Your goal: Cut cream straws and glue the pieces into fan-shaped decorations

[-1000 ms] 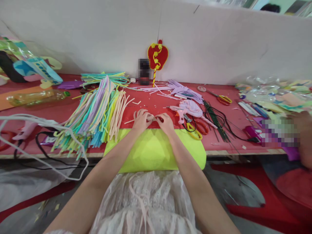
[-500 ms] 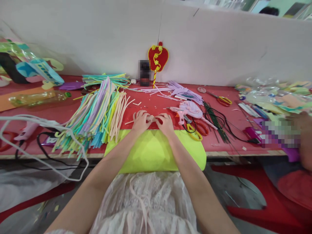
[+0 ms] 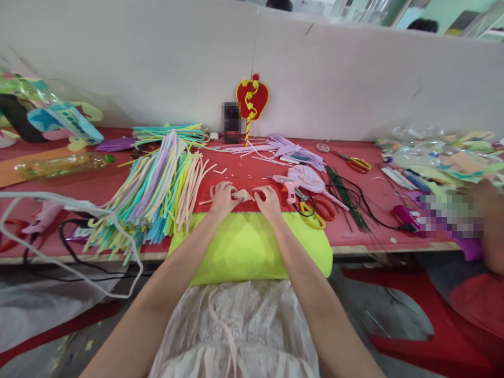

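Note:
My left hand [image 3: 222,199] is closed in a pinch on a small bent piece of cream pipe cleaner [image 3: 244,195], above the red tabletop. Its far end points to the right, toward my other hand. My right hand [image 3: 269,200] is just beside that end, its thumb and forefinger curved and a little apart, with nothing visible between them. A loose cream strand [image 3: 205,202] lies by my left hand. Under my wrists a yellow-green sheet [image 3: 252,247] hangs over the table edge.
Bundled coloured pipe cleaners [image 3: 145,189] lie to the left. A pink glue gun [image 3: 290,190], scissors [image 3: 313,216] and a lilac bundle [image 3: 307,178] are at the right. A red fan-like ornament [image 3: 252,100] stands against the wall. Another person's hand [image 3: 478,199] is at far right.
My right hand has drawn slightly apart from the left, and its fingers have opened off the cream piece. More of that piece shows at my left fingertips.

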{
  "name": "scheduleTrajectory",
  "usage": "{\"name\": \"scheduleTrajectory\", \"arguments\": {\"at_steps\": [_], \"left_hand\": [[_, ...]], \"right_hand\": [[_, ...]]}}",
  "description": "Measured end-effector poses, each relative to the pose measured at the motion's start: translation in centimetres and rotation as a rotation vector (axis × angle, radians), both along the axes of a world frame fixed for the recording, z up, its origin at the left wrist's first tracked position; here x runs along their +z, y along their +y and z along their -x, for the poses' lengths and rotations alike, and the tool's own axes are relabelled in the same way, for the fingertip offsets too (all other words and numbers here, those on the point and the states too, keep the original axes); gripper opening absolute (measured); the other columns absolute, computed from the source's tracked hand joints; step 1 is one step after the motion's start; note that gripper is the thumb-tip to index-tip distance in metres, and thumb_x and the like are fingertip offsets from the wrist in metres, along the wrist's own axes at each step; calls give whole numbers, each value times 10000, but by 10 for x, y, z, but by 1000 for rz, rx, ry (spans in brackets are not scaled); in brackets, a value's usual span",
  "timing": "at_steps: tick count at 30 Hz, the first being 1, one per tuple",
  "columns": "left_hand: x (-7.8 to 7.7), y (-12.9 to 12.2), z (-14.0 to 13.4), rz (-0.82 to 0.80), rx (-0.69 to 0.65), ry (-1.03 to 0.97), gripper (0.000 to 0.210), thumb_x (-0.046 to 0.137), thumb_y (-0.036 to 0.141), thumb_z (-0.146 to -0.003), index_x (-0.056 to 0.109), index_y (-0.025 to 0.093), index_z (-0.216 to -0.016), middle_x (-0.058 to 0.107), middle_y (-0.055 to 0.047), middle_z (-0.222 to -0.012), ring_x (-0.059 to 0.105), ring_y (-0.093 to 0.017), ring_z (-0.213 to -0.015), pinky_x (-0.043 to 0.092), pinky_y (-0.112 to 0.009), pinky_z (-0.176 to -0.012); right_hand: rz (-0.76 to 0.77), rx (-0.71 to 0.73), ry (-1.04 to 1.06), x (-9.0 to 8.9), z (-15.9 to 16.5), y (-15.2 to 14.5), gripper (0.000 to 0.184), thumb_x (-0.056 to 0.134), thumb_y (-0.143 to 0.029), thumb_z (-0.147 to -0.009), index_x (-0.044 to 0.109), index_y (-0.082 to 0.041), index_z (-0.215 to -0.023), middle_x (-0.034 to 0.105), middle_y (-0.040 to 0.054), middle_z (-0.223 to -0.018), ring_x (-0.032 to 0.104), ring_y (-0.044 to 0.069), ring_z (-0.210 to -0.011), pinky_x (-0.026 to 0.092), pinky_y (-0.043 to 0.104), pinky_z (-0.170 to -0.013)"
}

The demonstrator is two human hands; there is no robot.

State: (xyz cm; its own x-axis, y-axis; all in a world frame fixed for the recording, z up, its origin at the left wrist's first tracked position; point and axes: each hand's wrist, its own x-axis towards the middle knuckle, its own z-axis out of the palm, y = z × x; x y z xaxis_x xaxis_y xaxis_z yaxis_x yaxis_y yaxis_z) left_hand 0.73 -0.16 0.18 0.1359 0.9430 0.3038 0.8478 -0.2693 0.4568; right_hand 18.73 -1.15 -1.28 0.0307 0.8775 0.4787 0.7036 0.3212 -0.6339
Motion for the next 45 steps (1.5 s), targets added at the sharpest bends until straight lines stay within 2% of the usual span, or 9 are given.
{"name": "scheduleTrajectory", "arguments": {"at_steps": [5, 10, 13, 17, 22, 27, 32, 36, 45], "left_hand": [[0, -1, 1, -29, -15, -16, 175, 560, 388, -801, 600, 251, -904, 547, -63, -1198, 410, -250, -1212, 165, -491, -1080], [2, -1, 1, -28, -13, -28, 184, 605, 360, -769, 594, 254, -918, 569, -53, -1192, 442, -246, -1191, 163, -482, -1083], [1, 1, 1, -9, -33, -45, 161, 598, 324, -776, 583, 263, -923, 636, -37, -1073, 507, -233, -1116, 127, -488, -1085], [2, 1, 1, 23, -92, -100, 129, 580, 308, -796, 571, 267, -918, 680, 20, -891, 592, -192, -956, 93, -482, -1084], [8, 0, 2, -3, -109, -145, 178, 587, 302, -799, 574, 275, -975, 686, 33, -926, 604, -167, -957, 90, -429, -1092], [10, 2, 2, -2, -115, -158, 186, 575, 290, -810, 591, 283, -994, 690, 31, -973, 601, -172, -974, 96, -425, -1090], [6, 4, 4, 25, -77, -115, 156, 551, 298, -827, 615, 271, -965, 688, -3, -995, 590, -208, -990, 132, -469, -1073], [3, 2, 4, -48, -33, -47, 221, 553, 300, -828, 606, 278, -1042, 639, -46, -1082, 546, -224, -1059, 134, -483, -1075], [0, -1, -1, -85, -128, 45, 190, 549, 323, -839, 645, 292, -1000, 599, -30, -996, 541, -200, -996, 100, -480, -1094]], "right_hand": [[16, -6, 9, 1, -1, 0, 188, 488, -258, -830, 653, -219, -912, 615, 60, -951, 552, 206, -956, 424, 366, -913], [14, -7, 49, -1, -3, 1, 207, 472, -269, -845, 654, -214, -927, 621, 59, -953, 562, 198, -943, 427, 355, -906], [4, -7, 77, -3, -4, 2, 223, 465, -291, -855, 655, -205, -936, 626, 61, -954, 572, 189, -931, 436, 338, -892], [10, -10, 125, -2, -4, 2, 255, 460, -342, -867, 654, -193, -937, 633, 63, -948, 585, 180, -909, 460, 310, -824], [-4, 13, 169, 7, -3, -3, 305, 465, -413, -872, 661, -181, -899, 631, 54, -867, 580, 147, -746, 461, 269, -694], [-44, 78, 127, 8, -2, -4, 317, 471, -421, -879, 680, -182, -878, 615, 52, -821, 571, 153, -752, 452, 274, -707], [-30, 85, 72, 1, -3, -1, 283, 468, -370, -891, 690, -201, -939, 631, 61, -885, 581, 170, -835, 455, 298, -794], [-3, 57, 1, -4, -4, -1, 242, 498, -318, -878, 691, -209, -977, 634, 63, -892, 576, 183, -866, 451, 309, -826], [30, 51, -65, -4, -5, -2, 216, 524, -299, -864, 706, -205, -932, 625, 69, -864, 574, 191, -853, 450, 320, -835]]}}
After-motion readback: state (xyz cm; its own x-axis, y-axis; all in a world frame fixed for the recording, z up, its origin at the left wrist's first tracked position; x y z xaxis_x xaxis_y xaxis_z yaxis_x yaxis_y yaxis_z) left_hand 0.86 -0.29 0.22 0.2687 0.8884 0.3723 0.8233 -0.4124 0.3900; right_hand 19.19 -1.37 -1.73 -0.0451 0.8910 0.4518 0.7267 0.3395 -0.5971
